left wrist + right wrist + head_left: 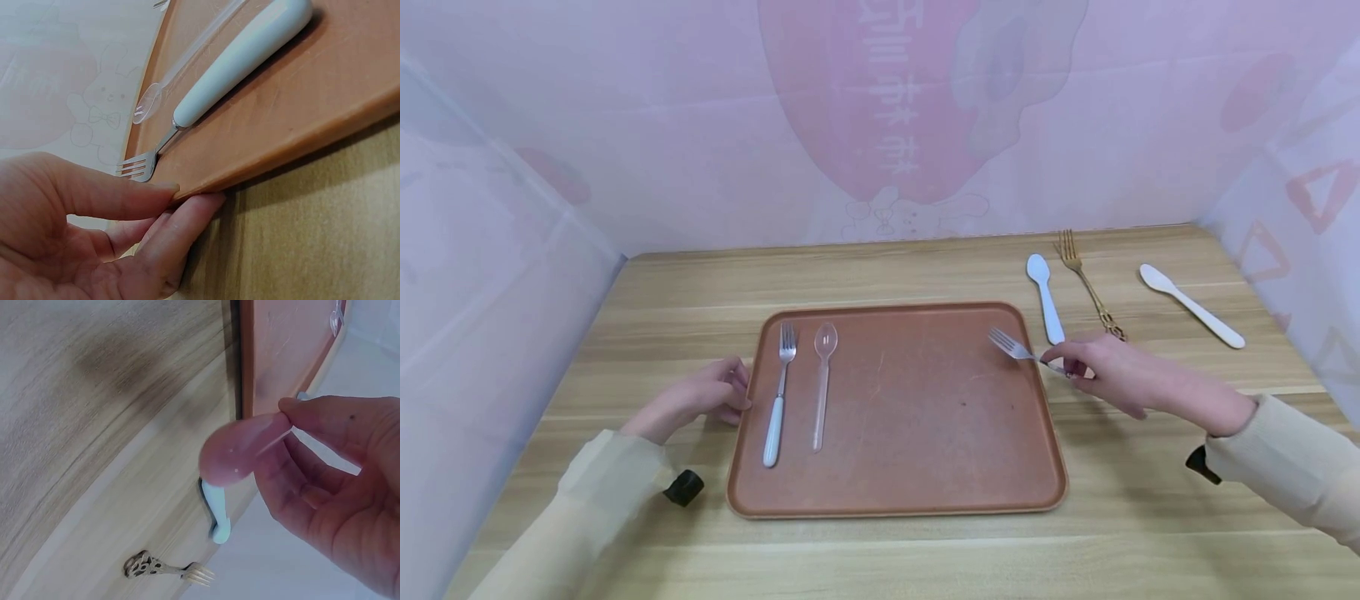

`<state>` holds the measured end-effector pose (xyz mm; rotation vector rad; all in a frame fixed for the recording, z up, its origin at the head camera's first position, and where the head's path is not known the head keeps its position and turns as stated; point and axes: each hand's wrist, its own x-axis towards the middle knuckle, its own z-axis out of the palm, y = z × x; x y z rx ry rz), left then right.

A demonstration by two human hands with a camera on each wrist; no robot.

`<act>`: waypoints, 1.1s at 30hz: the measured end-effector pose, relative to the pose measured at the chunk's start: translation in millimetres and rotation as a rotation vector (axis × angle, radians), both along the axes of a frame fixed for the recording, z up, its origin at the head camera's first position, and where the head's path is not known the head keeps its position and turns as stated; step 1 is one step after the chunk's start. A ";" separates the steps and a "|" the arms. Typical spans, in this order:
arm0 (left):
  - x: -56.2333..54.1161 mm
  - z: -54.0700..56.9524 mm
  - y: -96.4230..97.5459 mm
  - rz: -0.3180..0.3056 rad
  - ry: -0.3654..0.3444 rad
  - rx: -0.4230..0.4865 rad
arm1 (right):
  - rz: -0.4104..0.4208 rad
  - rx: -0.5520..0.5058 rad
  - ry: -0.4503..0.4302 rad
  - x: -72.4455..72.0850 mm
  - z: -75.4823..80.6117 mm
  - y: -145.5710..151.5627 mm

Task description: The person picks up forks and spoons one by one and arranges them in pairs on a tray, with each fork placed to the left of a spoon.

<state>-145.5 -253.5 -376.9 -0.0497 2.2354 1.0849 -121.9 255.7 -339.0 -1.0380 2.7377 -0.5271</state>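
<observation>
My left hand (711,392) pinches the left rim of a brown tray (917,400), thumb on top and fingers beneath, as the left wrist view shows. On the tray's left side lie a fork with a white handle (774,433) and a clear plastic spoon (825,346), side by side. My right hand (1112,371) pinches a metal fork (1011,344) by its handle. That fork's tines reach over the tray's right rim. In the right wrist view its glossy, rounded handle end (234,453) sticks out from between thumb and fingers.
Beyond my right hand, a pale blue spoon (1047,300), a gold fork with an openwork handle (1086,283) and a white spoon (1195,312) lie on the wooden table (887,550). Printed cloth walls (700,167) enclose the table's back and sides.
</observation>
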 end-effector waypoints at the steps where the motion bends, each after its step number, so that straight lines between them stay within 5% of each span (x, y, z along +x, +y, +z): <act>1: 0.2 -0.1 0.0 -0.002 0.001 0.003 | -0.010 0.001 -0.011 0.7 1.2 -1.0; 26: 2.1 -1.1 0.4 -0.002 0.010 0.020 | -0.214 -0.112 -0.219 6.3 13.3 -37.6; 33: 0.2 -0.8 0.7 0.001 0.012 0.004 | -0.305 -0.246 -0.389 4.8 12.0 -48.0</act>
